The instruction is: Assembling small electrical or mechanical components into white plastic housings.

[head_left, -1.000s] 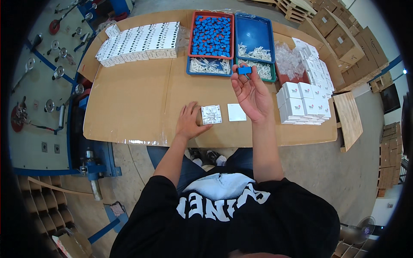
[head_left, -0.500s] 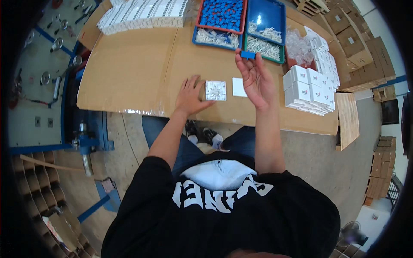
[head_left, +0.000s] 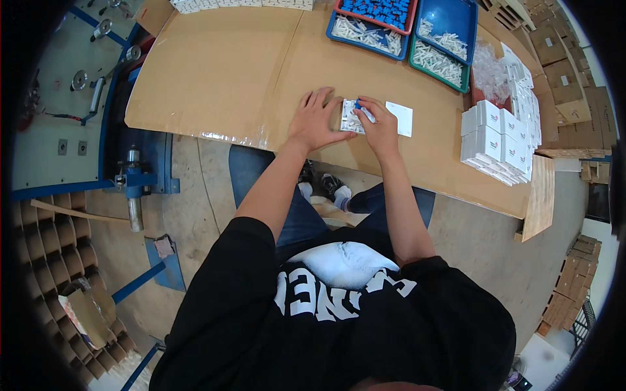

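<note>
Here, cupping a white box [head_left: 347, 121] with half-open left hand [head_left: 315, 122], presumably for steadiness, while pinching a blue block [head_left: 358, 104] in right hand [head_left: 382, 130].

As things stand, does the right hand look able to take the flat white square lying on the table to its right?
Probably yes: the white square lies just beside the right hand, with nothing seen lying on it. But this hand seems busy with a small blue piece, which may need releasing first.
</note>
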Demonstrator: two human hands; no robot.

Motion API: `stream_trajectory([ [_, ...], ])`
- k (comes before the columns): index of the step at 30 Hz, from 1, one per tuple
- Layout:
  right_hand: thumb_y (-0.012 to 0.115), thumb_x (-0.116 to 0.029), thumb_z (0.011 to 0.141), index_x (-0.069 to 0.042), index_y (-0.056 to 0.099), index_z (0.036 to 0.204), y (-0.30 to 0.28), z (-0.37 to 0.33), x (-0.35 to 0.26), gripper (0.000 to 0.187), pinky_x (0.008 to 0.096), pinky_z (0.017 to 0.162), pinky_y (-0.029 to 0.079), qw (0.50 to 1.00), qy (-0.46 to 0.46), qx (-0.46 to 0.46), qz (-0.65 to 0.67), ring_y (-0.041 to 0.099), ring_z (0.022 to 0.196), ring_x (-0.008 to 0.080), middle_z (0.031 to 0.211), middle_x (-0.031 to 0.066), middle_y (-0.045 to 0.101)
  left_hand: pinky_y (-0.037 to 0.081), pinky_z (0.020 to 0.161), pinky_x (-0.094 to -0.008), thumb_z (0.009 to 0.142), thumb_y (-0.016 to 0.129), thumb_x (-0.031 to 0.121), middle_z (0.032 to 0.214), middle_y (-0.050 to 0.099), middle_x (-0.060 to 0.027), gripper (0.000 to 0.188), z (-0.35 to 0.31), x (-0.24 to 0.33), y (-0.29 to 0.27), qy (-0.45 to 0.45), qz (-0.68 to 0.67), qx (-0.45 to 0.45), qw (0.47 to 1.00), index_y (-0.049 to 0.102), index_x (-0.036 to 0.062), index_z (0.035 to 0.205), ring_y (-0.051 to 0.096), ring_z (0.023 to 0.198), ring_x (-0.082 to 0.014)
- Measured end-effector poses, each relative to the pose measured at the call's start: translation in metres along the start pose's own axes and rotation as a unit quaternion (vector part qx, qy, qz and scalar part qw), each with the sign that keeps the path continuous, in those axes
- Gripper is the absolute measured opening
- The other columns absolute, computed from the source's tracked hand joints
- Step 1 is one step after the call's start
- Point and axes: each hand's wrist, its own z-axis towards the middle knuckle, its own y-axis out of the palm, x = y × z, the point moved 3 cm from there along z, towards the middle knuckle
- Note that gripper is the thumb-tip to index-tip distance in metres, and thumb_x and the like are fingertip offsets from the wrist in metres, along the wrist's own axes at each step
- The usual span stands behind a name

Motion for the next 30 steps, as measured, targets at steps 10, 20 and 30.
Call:
stream_trajectory([
  [10, 0.072, -0.009, 0.088, 0.001, 0.072, 0.107, 0.015, 0.015, 0.006, 0.022, 0.0367, 0.083, 0.056, 0.993, -0.036, -0.087, -0.076, 0.071, 0.097, 0.0329, 0.115, 0.0129, 0.071, 0.019, 0.123, -0.0461, 0.073, 0.062, 0.081, 0.150, 0.041, -0.0133, 0.098, 0.001, -0.004, 0.004, -0.002, 0.002, 0.008, 1.000, 0.053, 0.0120, 0.142, 0.032, 0.145, -0.0266],
  [20, 0.073, -0.010, 0.087, 0.002, 0.072, 0.106, 0.021, 0.017, 0.009, 0.022, 0.0365, 0.083, 0.056, 0.989, -0.046, -0.113, -0.088, 0.071, 0.098, 0.0324, 0.113, 0.0137, 0.072, 0.022, 0.121, -0.0482, 0.073, 0.066, 0.077, 0.148, 0.043, -0.0145, 0.093, 0.000, -0.004, 0.001, 0.010, -0.019, 0.031, 0.999, 0.056, 0.0096, 0.136, 0.036, 0.143, -0.0296],
  [30, 0.067, -0.025, 0.094, -0.009, 0.077, 0.115, 0.007, 0.010, -0.011, 0.027, 0.0519, 0.115, 0.036, 0.930, -0.131, -0.122, -0.322, 0.051, 0.135, 0.0310, 0.133, 0.0130, 0.064, 0.019, 0.123, -0.0468, 0.072, 0.068, 0.074, 0.150, 0.042, -0.0129, 0.093, 0.003, -0.004, 0.003, 0.013, -0.002, 0.006, 1.000, 0.054, 0.0141, 0.141, 0.032, 0.146, -0.0265],
])
